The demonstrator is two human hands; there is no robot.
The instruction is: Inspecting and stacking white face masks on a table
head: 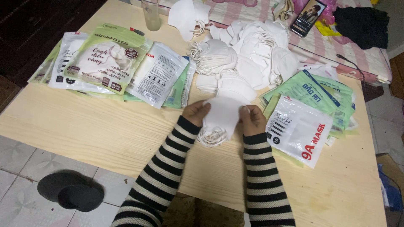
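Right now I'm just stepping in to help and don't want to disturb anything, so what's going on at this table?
A person in striped sleeves holds a small stack of white face masks between the left hand and right hand, just above the wooden table. A loose pile of masks lies beyond the hands. Printed packets are fanned out at left and right.
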